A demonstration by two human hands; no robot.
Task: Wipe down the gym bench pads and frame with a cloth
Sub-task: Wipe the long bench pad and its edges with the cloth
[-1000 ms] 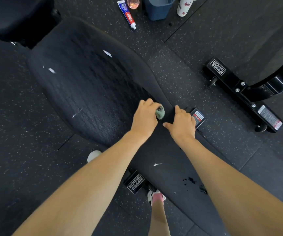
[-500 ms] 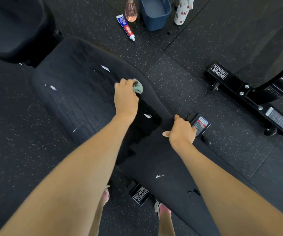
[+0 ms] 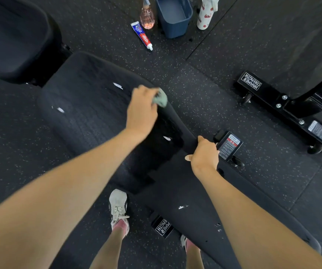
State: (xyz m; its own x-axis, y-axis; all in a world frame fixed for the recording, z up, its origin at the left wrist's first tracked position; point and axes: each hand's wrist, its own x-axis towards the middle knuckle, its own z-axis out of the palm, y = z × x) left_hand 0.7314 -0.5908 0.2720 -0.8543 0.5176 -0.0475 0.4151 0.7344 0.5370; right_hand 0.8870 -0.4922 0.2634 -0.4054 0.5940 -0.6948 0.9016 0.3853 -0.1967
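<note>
Left hand [image 3: 141,111]: we grip the green cloth [image 3: 161,99], pressed on the wide bench pad [image 3: 88,105] at its 3 o'clock edge.
Right hand [image 3: 204,154]: our fingers curl over the narrow pad [image 3: 185,191], at 5 o'clock from the cloth.

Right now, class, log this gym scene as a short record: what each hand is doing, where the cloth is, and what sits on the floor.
Left hand: grips pale green cloth at the right edge of the wide black textured bench pad
Right hand: grips the end of the narrower black pad
Floor items: red-and-blue tube, pink spray bottle, blue plastic bin, white red-patterned bottle
Pad marks: white flecks
</note>
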